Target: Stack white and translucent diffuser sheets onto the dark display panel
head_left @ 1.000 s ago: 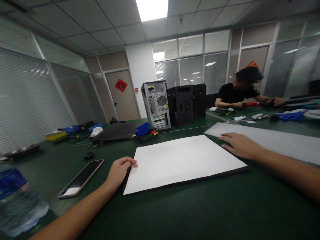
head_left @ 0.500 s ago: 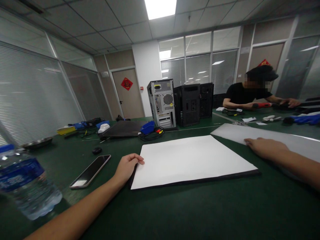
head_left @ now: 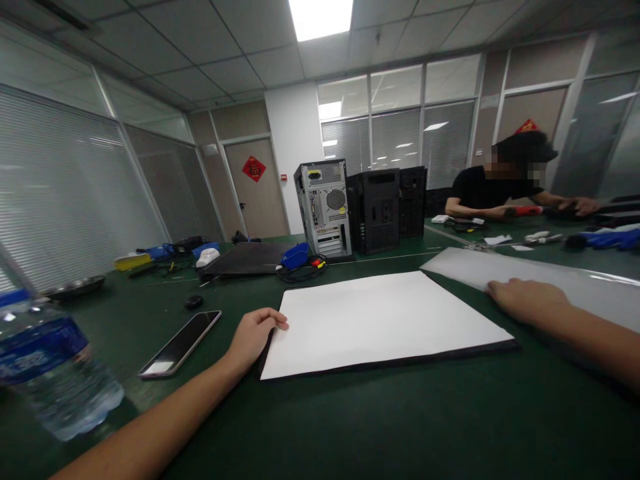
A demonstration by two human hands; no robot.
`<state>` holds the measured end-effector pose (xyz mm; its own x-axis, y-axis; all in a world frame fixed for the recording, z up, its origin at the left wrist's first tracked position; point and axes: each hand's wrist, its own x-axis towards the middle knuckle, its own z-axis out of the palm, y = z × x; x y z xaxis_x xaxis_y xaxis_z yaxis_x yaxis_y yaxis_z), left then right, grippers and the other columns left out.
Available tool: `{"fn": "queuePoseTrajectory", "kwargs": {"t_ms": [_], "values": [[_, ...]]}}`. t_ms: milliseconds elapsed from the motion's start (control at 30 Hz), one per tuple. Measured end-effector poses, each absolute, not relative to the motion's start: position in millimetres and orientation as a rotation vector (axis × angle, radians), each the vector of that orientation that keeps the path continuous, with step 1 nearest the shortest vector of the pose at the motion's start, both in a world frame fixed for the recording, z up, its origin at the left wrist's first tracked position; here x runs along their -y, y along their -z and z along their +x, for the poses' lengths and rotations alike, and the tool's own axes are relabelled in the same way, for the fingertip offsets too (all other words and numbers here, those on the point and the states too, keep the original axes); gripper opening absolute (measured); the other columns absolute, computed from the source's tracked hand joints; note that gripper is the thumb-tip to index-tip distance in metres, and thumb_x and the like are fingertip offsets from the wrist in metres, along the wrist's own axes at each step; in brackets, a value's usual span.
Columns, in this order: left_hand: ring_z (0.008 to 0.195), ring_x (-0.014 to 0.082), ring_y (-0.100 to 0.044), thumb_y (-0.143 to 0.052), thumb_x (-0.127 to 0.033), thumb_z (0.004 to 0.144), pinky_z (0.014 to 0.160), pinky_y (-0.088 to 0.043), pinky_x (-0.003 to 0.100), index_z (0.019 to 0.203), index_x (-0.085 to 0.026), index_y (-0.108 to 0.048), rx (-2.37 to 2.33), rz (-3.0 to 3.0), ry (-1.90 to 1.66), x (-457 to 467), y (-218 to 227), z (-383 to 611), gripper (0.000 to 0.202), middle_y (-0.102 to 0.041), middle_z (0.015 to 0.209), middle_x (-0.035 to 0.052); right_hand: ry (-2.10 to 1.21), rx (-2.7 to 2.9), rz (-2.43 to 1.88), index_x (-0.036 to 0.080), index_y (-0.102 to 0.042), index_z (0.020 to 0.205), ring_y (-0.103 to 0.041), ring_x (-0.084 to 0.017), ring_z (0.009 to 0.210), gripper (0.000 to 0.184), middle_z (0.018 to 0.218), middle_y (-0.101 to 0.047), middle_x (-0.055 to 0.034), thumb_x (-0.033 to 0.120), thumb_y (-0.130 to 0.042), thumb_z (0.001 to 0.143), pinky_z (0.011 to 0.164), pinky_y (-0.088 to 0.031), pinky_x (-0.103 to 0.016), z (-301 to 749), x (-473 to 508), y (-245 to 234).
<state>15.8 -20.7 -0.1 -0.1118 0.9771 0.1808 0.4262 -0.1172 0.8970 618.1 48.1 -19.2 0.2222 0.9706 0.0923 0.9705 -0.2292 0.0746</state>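
Note:
A white sheet on a black board [head_left: 380,320] lies flat on the green table [head_left: 350,427] in front of me. My left hand [head_left: 253,333] rests at the board's left edge, fingers curled over the corner with the thumb on top. My right hand [head_left: 525,299] lies palm down on the near edge of a second, longer white sheet [head_left: 550,277] to the right, fingers together and flat.
A phone [head_left: 181,343] lies left of my left hand, a water bottle [head_left: 47,370] at the far left. Three computer towers [head_left: 360,208], a blue tool with cables [head_left: 300,260] and a dark panel [head_left: 245,259] stand behind. Another person [head_left: 500,183] works at the far right.
My right hand left the board's right corner and moved right onto the second sheet. The view swung slightly left, so the bottle shows more. My left hand stayed put.

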Motion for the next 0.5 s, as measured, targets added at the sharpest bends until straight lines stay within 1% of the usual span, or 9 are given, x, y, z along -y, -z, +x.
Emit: {"fn": "queuePoseTrajectory", "kwargs": {"t_ms": [167,333,500], "values": [[0.075,0.0231,-0.063,-0.054,-0.029,0.067,0.071,-0.041,0.031,0.077,-0.018,-0.071,-1.564,1.568,-1.204,20.4,2.5,14.7,0.023,-0.076,0.076,0.0048,-0.184,-1.943,2.438,0.021,-0.066,0.117,-0.063,-0.035,0.102,0.05,0.113,-0.065,-0.0195,0.048,-0.03,0.096,0.083,-0.047,-0.05,616.8,-46.2,18.6],[0.076,0.0234,-0.063,-0.054,-0.03,0.067,0.071,-0.041,0.031,0.078,-0.018,-0.071,-1.552,1.567,-1.2,19.6,3.9,13.6,0.023,-0.076,0.076,0.0051,-0.217,-1.945,2.419,0.019,-0.065,0.116,-0.062,-0.035,0.101,0.051,0.112,-0.064,-0.0197,0.048,-0.028,0.096,0.082,-0.047,-0.05,615.1,-44.8,18.9],[0.078,0.0238,-0.063,-0.053,-0.029,0.068,0.073,-0.041,0.032,0.078,-0.018,-0.071,-1.554,1.579,-1.201,20.4,2.6,13.8,0.024,-0.076,0.078,0.0048,-0.262,-1.926,2.422,0.018,-0.062,0.123,-0.062,-0.036,0.103,0.051,0.115,-0.063,-0.0212,0.046,-0.028,0.097,0.082,-0.046,-0.05,611.1,-43.3,17.7]]}}
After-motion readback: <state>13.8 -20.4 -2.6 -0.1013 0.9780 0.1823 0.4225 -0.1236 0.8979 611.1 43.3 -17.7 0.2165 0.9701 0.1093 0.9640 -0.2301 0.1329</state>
